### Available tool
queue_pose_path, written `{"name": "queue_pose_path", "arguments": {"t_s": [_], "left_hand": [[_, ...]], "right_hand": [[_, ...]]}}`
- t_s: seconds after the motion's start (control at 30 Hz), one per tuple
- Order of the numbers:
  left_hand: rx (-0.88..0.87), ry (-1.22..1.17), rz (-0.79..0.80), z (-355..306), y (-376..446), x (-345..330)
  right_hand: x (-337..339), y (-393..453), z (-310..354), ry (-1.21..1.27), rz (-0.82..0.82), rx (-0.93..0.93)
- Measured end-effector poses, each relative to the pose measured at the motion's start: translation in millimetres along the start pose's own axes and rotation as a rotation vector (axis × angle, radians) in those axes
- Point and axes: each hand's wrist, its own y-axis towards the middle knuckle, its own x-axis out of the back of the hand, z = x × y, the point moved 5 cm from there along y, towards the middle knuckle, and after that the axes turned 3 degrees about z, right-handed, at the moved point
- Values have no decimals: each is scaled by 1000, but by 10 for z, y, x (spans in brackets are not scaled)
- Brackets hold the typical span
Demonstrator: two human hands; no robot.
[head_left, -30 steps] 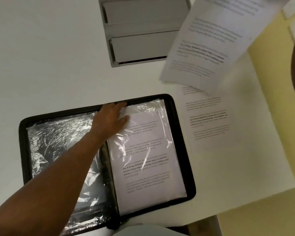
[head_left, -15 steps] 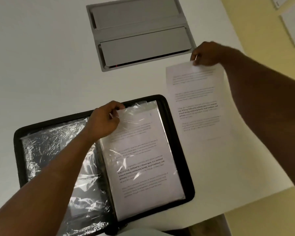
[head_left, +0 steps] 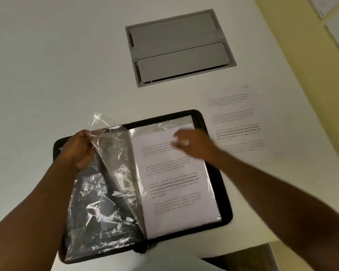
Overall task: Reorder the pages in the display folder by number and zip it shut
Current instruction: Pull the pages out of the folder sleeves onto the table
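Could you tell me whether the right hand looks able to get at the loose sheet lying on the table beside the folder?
Probably yes. The loose sheet lies uncovered just beyond the right hand, which holds nothing and hovers over the folder's page; nothing sits between them.

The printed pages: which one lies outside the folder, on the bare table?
The loose page to the right of the black folder lies flat on the white table, untouched. The other page sits inside the folder.

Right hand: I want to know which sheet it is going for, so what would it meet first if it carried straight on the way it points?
Probably the printed page in the open folder; the right hand is blurred over its top.
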Motion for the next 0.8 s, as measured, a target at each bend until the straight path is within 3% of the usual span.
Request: {"name": "queue_pose_path", "arguments": {"t_s": [0.07, 0.13, 0.27, 0.37, 0.43, 0.5, 0.57, 0.63, 0.73, 0.8], "left_hand": [[7, 18, -19, -2, -118, 112], [45, 3, -68, -6, -218, 226], [137, 52, -105, -76, -437, 404], [129, 239, -89, -76, -594, 369], [-105, 491, -217, -83, -717, 298], [-503, 1025, -248, -95, -803, 60], [-722, 1531, -33, 31, -873, -345], [-629, 1810, 245, 283, -829, -594], [-472, 1902, 460, 533, -794, -757], [-417, 1935, 475, 615, -802, -755]], "right_hand": [[-531, -264, 356, 132, 336, 11], [-907, -482, 675, 268, 514, 6], [-1416, -667, 1110, 389, 478, -3], [-1714, -652, 1207, 210, 324, 40], [-1904, -660, 1258, 16, 283, 137], [-2099, -693, 1312, -157, 291, 249], [-2229, -752, 1399, -280, 287, 332], [-2364, -802, 1459, -319, 327, 350], [-2485, -920, 1552, -285, 461, 346], [-2450, -1001, 1601, -230, 448, 377]]}}
